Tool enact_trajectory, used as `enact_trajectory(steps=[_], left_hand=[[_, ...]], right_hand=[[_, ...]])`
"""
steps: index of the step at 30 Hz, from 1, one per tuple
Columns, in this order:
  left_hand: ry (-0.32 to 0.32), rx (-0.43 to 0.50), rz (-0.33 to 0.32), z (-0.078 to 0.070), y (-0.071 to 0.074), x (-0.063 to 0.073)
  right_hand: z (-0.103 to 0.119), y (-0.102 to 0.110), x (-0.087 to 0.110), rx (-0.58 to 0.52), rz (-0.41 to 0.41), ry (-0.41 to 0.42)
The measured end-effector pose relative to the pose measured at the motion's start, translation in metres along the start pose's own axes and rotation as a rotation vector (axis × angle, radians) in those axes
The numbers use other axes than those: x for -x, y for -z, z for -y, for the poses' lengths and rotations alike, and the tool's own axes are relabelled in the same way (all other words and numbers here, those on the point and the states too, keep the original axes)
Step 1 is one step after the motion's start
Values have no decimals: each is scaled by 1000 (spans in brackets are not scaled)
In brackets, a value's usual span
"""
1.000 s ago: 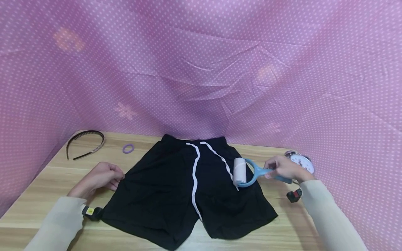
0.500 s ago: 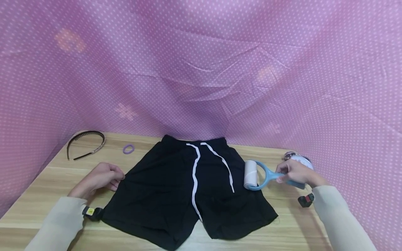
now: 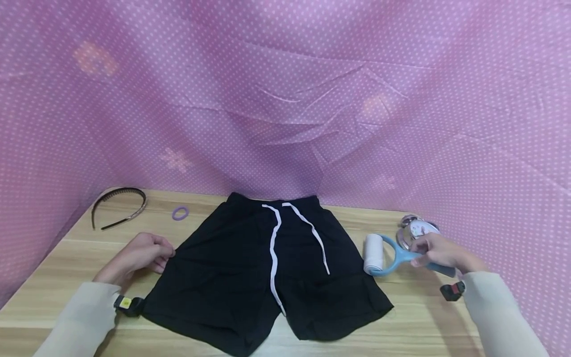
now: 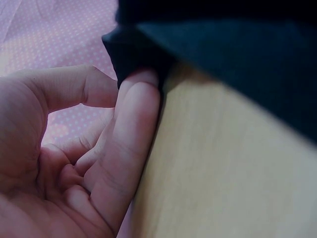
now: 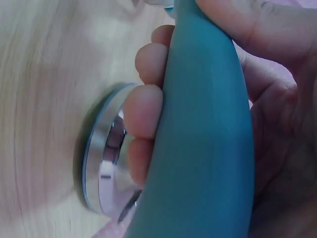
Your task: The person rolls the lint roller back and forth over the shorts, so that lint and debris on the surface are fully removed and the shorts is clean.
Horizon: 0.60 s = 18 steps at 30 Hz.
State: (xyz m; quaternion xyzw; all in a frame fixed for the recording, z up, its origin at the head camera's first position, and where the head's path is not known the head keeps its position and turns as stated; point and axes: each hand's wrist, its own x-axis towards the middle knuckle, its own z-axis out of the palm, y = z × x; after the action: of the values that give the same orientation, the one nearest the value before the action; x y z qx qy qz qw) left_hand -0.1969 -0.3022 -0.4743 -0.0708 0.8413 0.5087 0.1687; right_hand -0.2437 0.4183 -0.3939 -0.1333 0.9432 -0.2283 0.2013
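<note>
Black shorts [image 3: 214,277] with two white drawstrings lie spread flat on the wooden table. My left hand [image 3: 144,254] pinches their left side edge; in the left wrist view the black cloth [image 4: 136,52] sits between thumb and fingertips. In my right hand [image 3: 439,250] is the blue handle [image 5: 205,124] of a lint roller [image 3: 401,257], with my fingers curled round it. The roller's white sheet roll [image 3: 373,253] is at the right edge of the shorts; whether it touches the cloth I cannot tell.
Behind my right hand stands a silver alarm clock [image 3: 419,228], partly hidden. A black headband [image 3: 119,192] and a purple hair tie [image 3: 180,213] lie at the table's back left. Pink dotted cloth [image 3: 285,99] hangs behind the table [image 3: 348,218].
My right hand has moved right with the lint roller, taking the roll from beside the right drawstring to the shorts' right edge. The left hand keeps its place on the cloth.
</note>
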Motion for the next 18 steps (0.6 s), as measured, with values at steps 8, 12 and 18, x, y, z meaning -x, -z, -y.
enact_trajectory(steps=[8, 12, 18], left_hand=[[1, -5, -3, 0, 0, -2], [-8, -13, 5, 0, 0, -1], [-25, -46, 35, -1, 3, 5]], right_hand=[[-9, 4, 15, -59, 8, -26], [-9, 3, 21, 24, -32, -7], [-4, 0, 26, 96, -85, -12]])
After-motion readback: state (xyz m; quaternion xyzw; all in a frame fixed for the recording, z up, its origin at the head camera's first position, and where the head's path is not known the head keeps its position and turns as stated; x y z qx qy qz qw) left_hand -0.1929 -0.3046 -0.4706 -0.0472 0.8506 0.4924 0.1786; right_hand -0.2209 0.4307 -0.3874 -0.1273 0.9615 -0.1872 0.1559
